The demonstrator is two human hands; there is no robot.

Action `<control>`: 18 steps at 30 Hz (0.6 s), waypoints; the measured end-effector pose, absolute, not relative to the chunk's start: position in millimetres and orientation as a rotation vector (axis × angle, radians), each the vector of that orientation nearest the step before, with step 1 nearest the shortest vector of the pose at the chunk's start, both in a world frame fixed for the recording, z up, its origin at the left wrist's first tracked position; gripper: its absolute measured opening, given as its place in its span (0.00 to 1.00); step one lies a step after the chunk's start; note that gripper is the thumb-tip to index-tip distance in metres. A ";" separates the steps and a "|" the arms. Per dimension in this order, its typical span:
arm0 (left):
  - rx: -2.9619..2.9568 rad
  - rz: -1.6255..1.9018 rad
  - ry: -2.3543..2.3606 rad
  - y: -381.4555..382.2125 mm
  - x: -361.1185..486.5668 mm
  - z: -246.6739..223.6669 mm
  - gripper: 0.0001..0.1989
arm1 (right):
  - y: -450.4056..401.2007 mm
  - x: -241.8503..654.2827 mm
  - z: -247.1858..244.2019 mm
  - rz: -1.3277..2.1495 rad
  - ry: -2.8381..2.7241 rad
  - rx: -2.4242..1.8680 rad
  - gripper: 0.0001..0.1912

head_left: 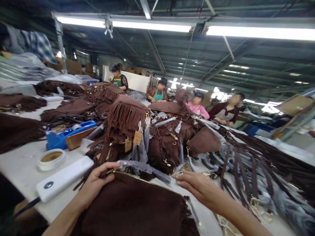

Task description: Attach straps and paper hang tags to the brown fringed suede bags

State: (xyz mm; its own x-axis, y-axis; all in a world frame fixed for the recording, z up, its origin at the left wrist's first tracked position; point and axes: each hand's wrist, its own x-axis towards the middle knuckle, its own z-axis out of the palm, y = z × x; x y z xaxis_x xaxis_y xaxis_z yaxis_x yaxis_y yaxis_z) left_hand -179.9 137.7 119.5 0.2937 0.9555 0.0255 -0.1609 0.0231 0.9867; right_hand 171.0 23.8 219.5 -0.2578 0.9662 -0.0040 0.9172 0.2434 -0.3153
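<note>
A dark brown handbag (137, 203) with a gold zipper along its top edge lies in front of me. At its upper left corner, my left hand (99, 180) pinches the bag between thumb and fingers. A strap in clear plastic wrap (147, 167) runs across behind the zipper edge. My right hand (199, 186) is just beyond the bag's upper right corner, its fingers bent together near the strap's right end. What lies under those fingertips is hidden. Fringe shows at the bag's right side.
Fringed brown bags (128, 114) with paper tags (137, 137) are heaped ahead. Brown straps (241, 170) with metal clips spread at right. A blue tape dispenser (59, 137), tape roll (51, 159) and white device (64, 178) stand at left. Several people sit beyond the heap.
</note>
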 end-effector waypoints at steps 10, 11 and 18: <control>1.318 1.116 0.797 135.5 -171.4 137.2 0.19 | 65.4 104.2 211.4 1.161 -2.137 -1.492 0.26; 1.314 1.120 0.791 135.4 -172.8 137.7 0.20 | 66.0 105.9 212.7 1.245 -2.112 -1.445 0.26; 1.374 1.186 0.798 135.4 -165.1 137.9 0.20 | 64.4 104.8 220.4 1.464 -2.127 -1.362 0.15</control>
